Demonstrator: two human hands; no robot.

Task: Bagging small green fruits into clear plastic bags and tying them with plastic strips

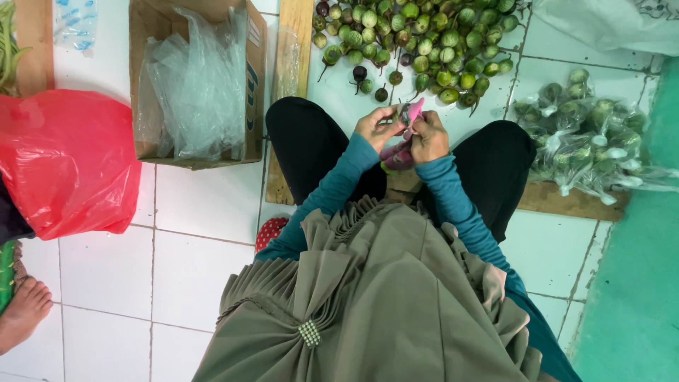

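My left hand [377,127] and my right hand [427,137] meet in front of my knees. Both grip a small pink plastic bag [400,151] that holds small round eggplants; its gathered top sits between my fingers. Just beyond my hands lies a heap of loose small green and purple eggplants [417,42] on the white tiled floor. I sit with black trousers, teal sleeves and an olive scarf hanging down.
A cardboard box [254,85] with clear plastic bags stands at the left. A red plastic bag [67,159] lies farther left, with another person's bare foot [25,311] below it. Filled clear bags of eggplants [587,138] pile on a wooden board at the right.
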